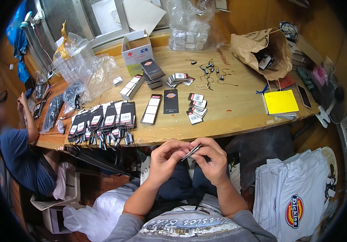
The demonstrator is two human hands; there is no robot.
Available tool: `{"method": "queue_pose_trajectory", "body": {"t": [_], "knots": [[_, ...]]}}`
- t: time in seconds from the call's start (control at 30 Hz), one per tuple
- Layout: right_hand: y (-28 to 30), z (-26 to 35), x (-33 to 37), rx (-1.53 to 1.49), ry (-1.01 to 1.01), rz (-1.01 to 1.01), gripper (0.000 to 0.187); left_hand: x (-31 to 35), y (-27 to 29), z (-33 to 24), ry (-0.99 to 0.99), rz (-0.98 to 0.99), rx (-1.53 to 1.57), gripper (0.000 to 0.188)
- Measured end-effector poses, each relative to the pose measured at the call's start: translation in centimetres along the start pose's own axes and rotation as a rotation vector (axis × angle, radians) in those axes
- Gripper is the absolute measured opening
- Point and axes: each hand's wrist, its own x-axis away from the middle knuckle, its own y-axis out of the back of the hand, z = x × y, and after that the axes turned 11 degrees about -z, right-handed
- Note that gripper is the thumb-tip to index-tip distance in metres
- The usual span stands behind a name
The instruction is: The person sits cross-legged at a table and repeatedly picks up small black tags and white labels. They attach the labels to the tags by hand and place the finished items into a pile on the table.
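My left hand and my right hand meet just off the table's near edge, fingers closed on a small dark hang tag seen almost edge-on. Whether it is one tag or a few together, I cannot tell. Beyond them on the table lie a black hang tag, a white-panelled tag and a fanned group of small barcode tags. To the left, rows of black tags with strings overlap along the edge. Farther back stand a stack of black tags and more small tags.
Loose black strings lie mid-table. Behind are an open carton, a paper bag and bagged small boxes. A yellow pad and phone sit right. White garments are piled beside me; another person sits left.
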Motion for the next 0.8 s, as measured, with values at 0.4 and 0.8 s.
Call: {"method": "queue_pose_trajectory", "body": {"t": [0.4, 0.8], "knots": [[-0.1, -0.7, 1.0, 0.077, -0.138, 0.095, 0.010, -0.1, 0.7, 0.4, -0.056, -0.174, -0.046, 0.005], [2.0, -1.8, 1.8, -0.326, -0.682, 0.117, 0.007, -0.7, 3.4, -0.3, 0.054, -0.163, 0.097, 0.012]]}}
